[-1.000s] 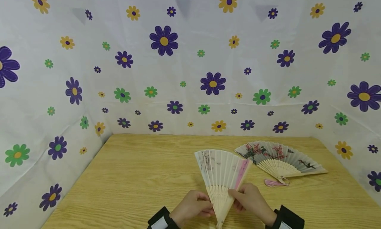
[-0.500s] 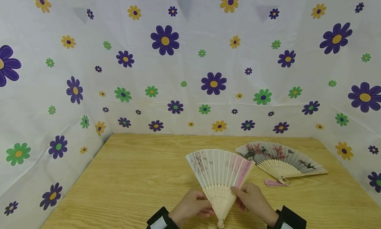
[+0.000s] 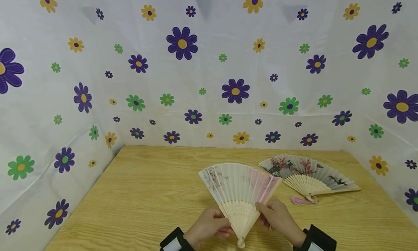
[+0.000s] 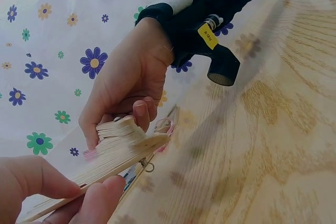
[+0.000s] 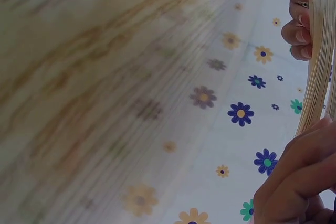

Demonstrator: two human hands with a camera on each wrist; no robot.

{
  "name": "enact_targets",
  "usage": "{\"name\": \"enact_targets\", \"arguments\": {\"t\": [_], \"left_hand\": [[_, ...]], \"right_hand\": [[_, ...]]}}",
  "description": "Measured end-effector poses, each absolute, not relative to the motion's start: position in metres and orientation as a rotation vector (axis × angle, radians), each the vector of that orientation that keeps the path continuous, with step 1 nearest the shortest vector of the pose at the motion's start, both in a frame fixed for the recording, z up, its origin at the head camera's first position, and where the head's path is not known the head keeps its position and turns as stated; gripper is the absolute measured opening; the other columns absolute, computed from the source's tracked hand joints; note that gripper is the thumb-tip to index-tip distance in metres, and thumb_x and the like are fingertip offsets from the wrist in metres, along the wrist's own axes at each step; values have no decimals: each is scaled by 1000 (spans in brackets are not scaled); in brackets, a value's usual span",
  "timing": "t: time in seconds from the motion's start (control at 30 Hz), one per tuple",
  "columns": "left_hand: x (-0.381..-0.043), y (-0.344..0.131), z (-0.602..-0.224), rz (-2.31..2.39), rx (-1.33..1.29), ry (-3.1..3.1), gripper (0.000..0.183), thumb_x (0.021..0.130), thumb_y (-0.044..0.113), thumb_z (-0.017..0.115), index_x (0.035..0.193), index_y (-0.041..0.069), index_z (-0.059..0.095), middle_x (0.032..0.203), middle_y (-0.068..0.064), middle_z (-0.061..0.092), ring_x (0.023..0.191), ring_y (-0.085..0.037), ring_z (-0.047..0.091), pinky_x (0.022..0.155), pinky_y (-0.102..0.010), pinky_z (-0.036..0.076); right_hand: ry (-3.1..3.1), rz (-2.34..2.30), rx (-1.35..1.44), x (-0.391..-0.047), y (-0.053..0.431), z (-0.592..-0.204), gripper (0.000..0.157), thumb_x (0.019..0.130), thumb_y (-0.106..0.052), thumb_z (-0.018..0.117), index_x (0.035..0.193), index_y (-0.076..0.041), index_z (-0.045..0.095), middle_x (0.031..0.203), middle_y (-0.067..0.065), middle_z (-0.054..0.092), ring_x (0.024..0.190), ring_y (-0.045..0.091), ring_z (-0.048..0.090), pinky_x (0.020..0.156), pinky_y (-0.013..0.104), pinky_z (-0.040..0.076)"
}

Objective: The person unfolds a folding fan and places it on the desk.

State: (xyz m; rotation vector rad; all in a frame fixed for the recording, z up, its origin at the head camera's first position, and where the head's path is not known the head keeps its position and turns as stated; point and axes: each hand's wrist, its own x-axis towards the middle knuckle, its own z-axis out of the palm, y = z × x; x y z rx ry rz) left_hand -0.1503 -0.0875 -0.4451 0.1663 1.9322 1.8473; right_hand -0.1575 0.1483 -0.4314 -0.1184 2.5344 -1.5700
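Note:
A white folding fan (image 3: 236, 182) with pale wooden ribs and a pink right edge is held partly spread, its pivot end toward the person. My left hand (image 3: 210, 223) pinches the left outer rib between thumb and fingers. On the opposite side my right hand (image 3: 277, 220) grips the right outer rib, thumb on the front. In the left wrist view the rib ends of the fan (image 4: 118, 145) show side-on, a small metal ring at the pivot. The stacked ribs (image 5: 317, 66) stand edge-on between both hands in the right wrist view.
A second folding fan (image 3: 307, 171), grey-white with red blossoms, lies spread on the wooden table (image 3: 147, 193) at the right, behind my right hand. Its pink tassel (image 3: 303, 200) lies at its pivot. A flower-printed cloth (image 3: 209, 69) encloses the back and sides.
The fan in my hands has spread wider, its left edge swinging left and its right edge slightly right. My right hand has shifted a little right; the second fan stays put.

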Motion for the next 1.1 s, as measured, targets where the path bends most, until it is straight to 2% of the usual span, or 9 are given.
{"name": "enact_targets", "arguments": {"t": [0.2,0.4,0.67,1.1], "left_hand": [[-151,-89,-444,1858,122,1922,19,95,3,61,107,-10,68,90,-18,78,73,-7,72,67,-18,61],[-150,-90,-442,1856,124,1929,20,93,2,60,105,-11,69,90,-22,78,74,-7,72,67,-18,61],[-148,-90,-443,1888,94,1903,20,94,4,59,103,-10,70,88,-15,78,72,-5,72,68,-18,61],[-146,-95,-442,1933,94,1849,24,97,4,57,113,-11,68,91,-6,78,77,-4,71,71,-17,61]], "right_hand": [[2524,-1581,-93,-159,151,-429,51,104,-19,55,61,6,64,49,-6,54,42,5,48,43,18,40],[2535,-1569,-70,-159,151,-429,51,104,-18,55,60,7,65,47,-7,53,41,4,47,43,17,39],[2543,-1590,-62,-159,151,-428,51,104,-19,55,61,6,66,48,-6,54,42,6,48,43,19,39],[2527,-1645,-35,-160,151,-430,51,104,-20,55,64,10,66,48,-7,54,42,6,47,42,19,38]]}}
